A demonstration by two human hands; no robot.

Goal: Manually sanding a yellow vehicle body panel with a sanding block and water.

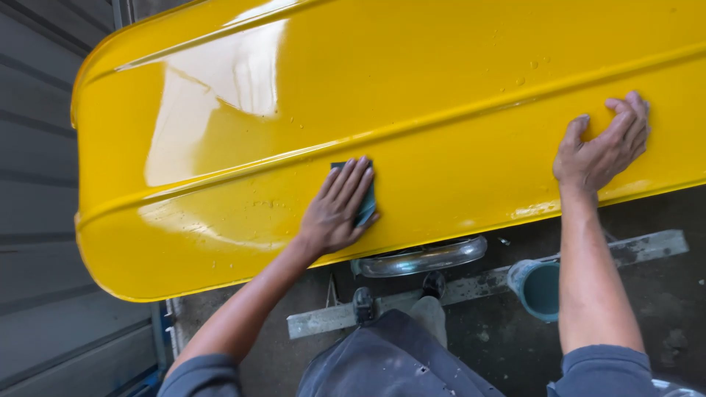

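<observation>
A large glossy yellow panel [412, 95] with raised ribs fills the upper part of the head view; it is wet, with water drops. My left hand [340, 209] presses a small dark green sanding pad [365, 198] flat against the panel just below a rib. My right hand [603, 147] rests spread on the panel farther right, fingers apart, holding nothing.
Under the panel hangs a chrome bar [423, 257]. A blue-green bucket [539, 288] stands on the dark concrete floor beside a grey plank [478, 288]. My legs in dark trousers [390, 353] are below. A grey ribbed wall [37, 220] runs along the left.
</observation>
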